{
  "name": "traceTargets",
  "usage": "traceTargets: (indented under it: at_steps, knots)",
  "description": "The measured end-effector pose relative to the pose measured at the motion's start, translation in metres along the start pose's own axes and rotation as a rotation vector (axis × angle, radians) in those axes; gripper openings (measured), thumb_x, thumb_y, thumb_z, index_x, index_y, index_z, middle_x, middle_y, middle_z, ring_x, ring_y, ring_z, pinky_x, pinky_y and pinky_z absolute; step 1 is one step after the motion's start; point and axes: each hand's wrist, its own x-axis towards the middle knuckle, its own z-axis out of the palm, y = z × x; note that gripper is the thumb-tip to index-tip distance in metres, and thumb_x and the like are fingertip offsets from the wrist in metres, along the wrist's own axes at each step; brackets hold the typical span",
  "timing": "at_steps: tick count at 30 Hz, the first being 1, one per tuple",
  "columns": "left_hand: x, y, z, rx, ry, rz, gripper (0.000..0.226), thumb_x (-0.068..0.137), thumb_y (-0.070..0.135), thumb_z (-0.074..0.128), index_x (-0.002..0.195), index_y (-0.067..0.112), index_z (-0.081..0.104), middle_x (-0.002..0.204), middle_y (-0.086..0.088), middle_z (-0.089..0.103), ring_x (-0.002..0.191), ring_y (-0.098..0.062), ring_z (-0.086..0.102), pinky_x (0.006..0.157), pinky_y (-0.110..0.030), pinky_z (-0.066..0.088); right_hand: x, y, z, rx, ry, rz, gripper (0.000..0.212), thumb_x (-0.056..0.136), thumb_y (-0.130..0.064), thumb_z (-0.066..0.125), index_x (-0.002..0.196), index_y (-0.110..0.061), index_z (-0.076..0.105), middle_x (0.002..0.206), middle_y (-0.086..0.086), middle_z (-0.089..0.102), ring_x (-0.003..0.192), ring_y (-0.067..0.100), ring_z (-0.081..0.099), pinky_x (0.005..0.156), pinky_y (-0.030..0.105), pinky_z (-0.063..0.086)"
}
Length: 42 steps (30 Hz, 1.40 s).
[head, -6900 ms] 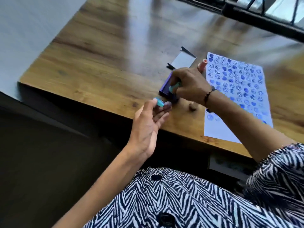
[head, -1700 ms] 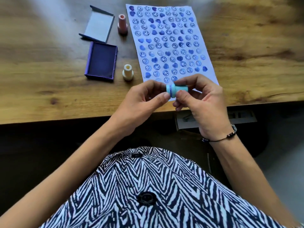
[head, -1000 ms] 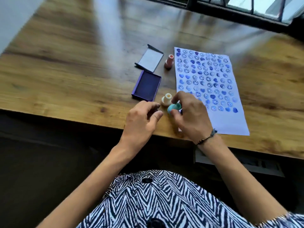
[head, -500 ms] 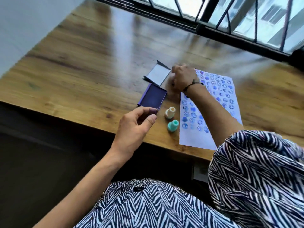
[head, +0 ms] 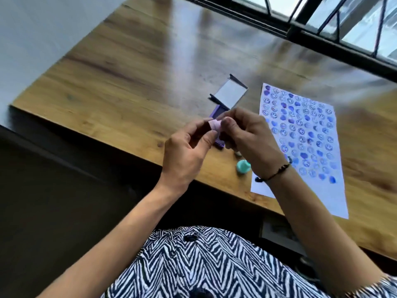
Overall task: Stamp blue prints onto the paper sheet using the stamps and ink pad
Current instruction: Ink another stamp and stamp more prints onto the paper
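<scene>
Both hands hold a small pink stamp (head: 215, 125) in the air above the table's near edge. My left hand (head: 185, 154) pinches its left end. My right hand (head: 249, 136) grips its right end. Behind the hands lies the purple ink pad (head: 216, 111), mostly hidden, with its open lid (head: 230, 96) beyond it. A teal stamp (head: 243, 166) stands on the table below my right wrist. The white paper sheet (head: 300, 143) lies to the right, covered in several rows of blue smiley and heart prints.
The wooden table (head: 129, 82) stretches left and back to a window with black bars (head: 322, 22). Another small stamp (head: 238, 153) peeks out under my right hand. The table's front edge runs just under my forearms.
My right hand has come back from the far side of the ink pad with the pink stamp. Both hands now meet on it. The teal stamp stays on the table.
</scene>
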Motion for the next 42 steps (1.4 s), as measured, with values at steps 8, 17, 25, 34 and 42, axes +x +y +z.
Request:
traceTargets:
  at_steps: [8, 17, 25, 34, 42]
  knots:
    - [0.012, -0.008, -0.001, -0.228, 0.126, -0.155, 0.01, 0.084, 0.003, 0.058, 0.086, 0.01, 0.065, 0.062, 0.009, 0.066, 0.057, -0.006, 0.057, 0.056, -0.016, 0.047, 0.047, -0.002, -0.026, -0.587, 0.096, -0.268, 0.008, 0.076, -0.008, 0.06, 0.082, -0.007, 0.065, 0.084, 0.018, 0.071, 0.08, 0.033, 0.063, 0.069, 0.038, 0.048]
    - [0.009, -0.012, 0.003, -0.214, 0.138, -0.17, 0.013, 0.084, 0.004, 0.058, 0.083, 0.015, 0.065, 0.059, 0.01, 0.064, 0.057, -0.005, 0.056, 0.054, -0.015, 0.048, 0.079, 0.014, -0.014, -0.919, -0.146, -0.377, 0.013, 0.075, -0.005, 0.051, 0.083, -0.003, 0.061, 0.094, 0.024, 0.065, 0.085, 0.041, 0.059, 0.064, 0.04, 0.045]
    - [0.002, -0.016, 0.005, -0.137, 0.086, -0.216, 0.009, 0.084, 0.006, 0.059, 0.087, 0.011, 0.065, 0.069, -0.002, 0.06, 0.059, -0.007, 0.055, 0.057, -0.016, 0.048, 0.082, 0.011, -0.009, -0.868, -0.173, -0.342, 0.012, 0.075, -0.002, 0.052, 0.081, -0.006, 0.061, 0.094, 0.019, 0.063, 0.086, 0.038, 0.058, 0.066, 0.043, 0.045]
    - [-0.006, -0.018, 0.006, -0.103, 0.037, -0.257, 0.017, 0.082, 0.005, 0.061, 0.078, 0.021, 0.065, 0.064, 0.008, 0.061, 0.064, -0.011, 0.055, 0.061, -0.019, 0.051, 0.08, 0.003, -0.012, -0.804, -0.106, -0.364, 0.016, 0.075, -0.002, 0.053, 0.084, -0.003, 0.066, 0.094, 0.023, 0.063, 0.085, 0.039, 0.059, 0.068, 0.041, 0.047]
    - [-0.006, -0.014, 0.002, -0.079, 0.011, -0.265, 0.016, 0.082, 0.005, 0.061, 0.081, 0.021, 0.065, 0.069, -0.001, 0.061, 0.063, -0.011, 0.056, 0.062, -0.018, 0.051, 0.068, 0.024, -0.019, -0.74, -0.066, -0.349, 0.015, 0.069, -0.004, 0.056, 0.075, -0.001, 0.069, 0.084, 0.023, 0.064, 0.076, 0.038, 0.058, 0.064, 0.036, 0.042]
